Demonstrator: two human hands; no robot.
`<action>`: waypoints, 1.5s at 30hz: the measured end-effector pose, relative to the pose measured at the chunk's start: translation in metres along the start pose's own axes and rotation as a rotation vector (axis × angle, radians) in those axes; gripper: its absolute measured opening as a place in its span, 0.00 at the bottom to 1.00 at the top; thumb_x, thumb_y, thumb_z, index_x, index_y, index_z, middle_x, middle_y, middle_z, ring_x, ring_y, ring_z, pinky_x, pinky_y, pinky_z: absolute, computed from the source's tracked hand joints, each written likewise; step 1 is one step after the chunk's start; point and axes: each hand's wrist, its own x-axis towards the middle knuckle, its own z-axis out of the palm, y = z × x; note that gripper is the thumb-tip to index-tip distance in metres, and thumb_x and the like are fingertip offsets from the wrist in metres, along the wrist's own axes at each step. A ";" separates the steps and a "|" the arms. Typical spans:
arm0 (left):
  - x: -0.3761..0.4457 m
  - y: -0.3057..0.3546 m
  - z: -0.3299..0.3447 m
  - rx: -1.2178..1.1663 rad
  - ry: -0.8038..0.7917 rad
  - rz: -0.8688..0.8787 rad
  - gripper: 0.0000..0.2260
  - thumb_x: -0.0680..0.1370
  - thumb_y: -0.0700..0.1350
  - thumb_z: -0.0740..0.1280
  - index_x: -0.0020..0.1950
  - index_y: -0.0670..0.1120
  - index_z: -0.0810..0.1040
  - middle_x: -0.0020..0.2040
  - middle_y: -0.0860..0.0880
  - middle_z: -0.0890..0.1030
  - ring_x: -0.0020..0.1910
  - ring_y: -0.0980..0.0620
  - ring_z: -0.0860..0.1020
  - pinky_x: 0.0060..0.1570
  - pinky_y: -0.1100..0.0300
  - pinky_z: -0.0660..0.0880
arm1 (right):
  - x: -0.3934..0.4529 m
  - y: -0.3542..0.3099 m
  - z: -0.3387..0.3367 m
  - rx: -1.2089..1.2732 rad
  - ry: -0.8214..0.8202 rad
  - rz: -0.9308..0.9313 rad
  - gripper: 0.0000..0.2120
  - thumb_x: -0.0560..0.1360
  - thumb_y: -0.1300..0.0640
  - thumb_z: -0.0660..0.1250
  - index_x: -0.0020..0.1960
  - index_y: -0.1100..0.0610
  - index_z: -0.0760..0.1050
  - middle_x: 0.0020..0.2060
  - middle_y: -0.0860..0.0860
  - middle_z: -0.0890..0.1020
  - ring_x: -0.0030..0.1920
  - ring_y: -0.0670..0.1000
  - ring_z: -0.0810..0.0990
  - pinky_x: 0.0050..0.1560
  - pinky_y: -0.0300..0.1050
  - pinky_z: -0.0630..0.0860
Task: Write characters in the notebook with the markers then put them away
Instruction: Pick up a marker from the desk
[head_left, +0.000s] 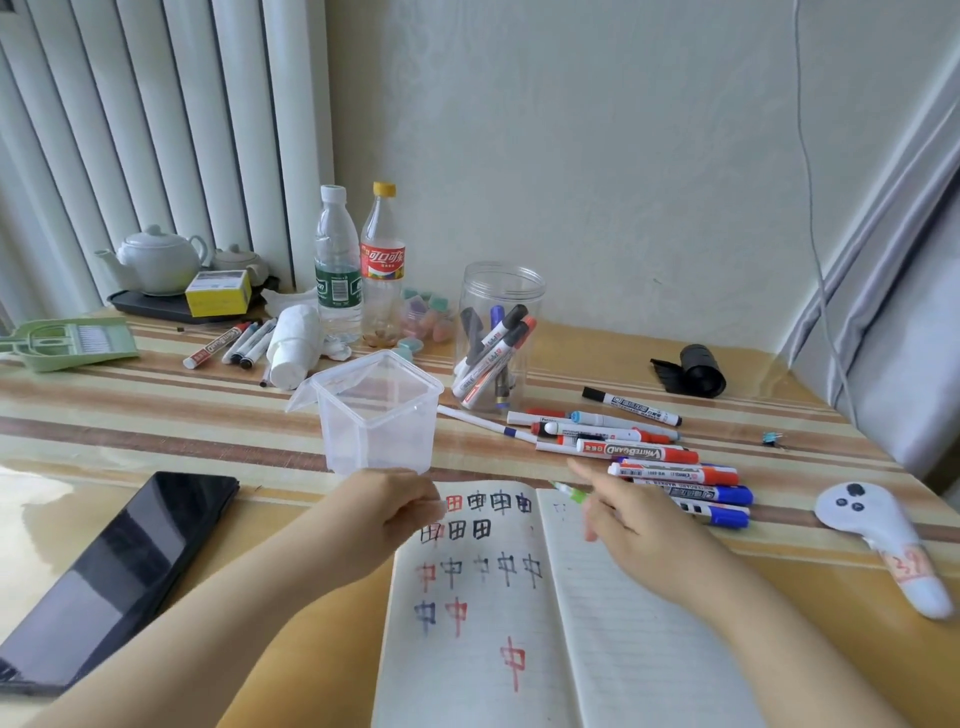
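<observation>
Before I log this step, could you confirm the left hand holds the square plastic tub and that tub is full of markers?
Not quite: the head view shows the left hand holding the plastic tub, but the tub is empty.

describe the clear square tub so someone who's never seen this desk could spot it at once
Start at the open notebook at the near edge of the striped table. Just beyond its top left corner, at the left hand, stands the square tub. Unlike the round jar behind it, it holds no markers and has a hinged lid hanging open.
</observation>
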 end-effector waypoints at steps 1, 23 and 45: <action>0.002 0.006 0.004 -0.011 -0.008 0.041 0.06 0.78 0.44 0.64 0.45 0.45 0.80 0.37 0.61 0.74 0.37 0.65 0.73 0.38 0.74 0.67 | 0.002 -0.002 0.004 0.055 -0.045 -0.003 0.21 0.81 0.53 0.54 0.72 0.40 0.57 0.44 0.42 0.82 0.40 0.41 0.76 0.46 0.36 0.72; -0.022 0.032 0.057 0.142 -0.108 0.436 0.20 0.82 0.50 0.48 0.58 0.44 0.77 0.52 0.51 0.82 0.56 0.56 0.77 0.58 0.68 0.69 | 0.027 -0.026 0.061 0.826 0.156 0.172 0.15 0.80 0.56 0.56 0.39 0.61 0.75 0.24 0.51 0.74 0.27 0.45 0.68 0.33 0.39 0.66; -0.019 0.025 0.064 0.077 -0.054 0.403 0.13 0.78 0.47 0.59 0.57 0.45 0.77 0.51 0.51 0.82 0.51 0.55 0.79 0.49 0.66 0.74 | 0.029 -0.013 0.074 0.587 0.230 0.136 0.18 0.73 0.66 0.65 0.29 0.56 0.61 0.17 0.44 0.64 0.19 0.42 0.64 0.22 0.32 0.59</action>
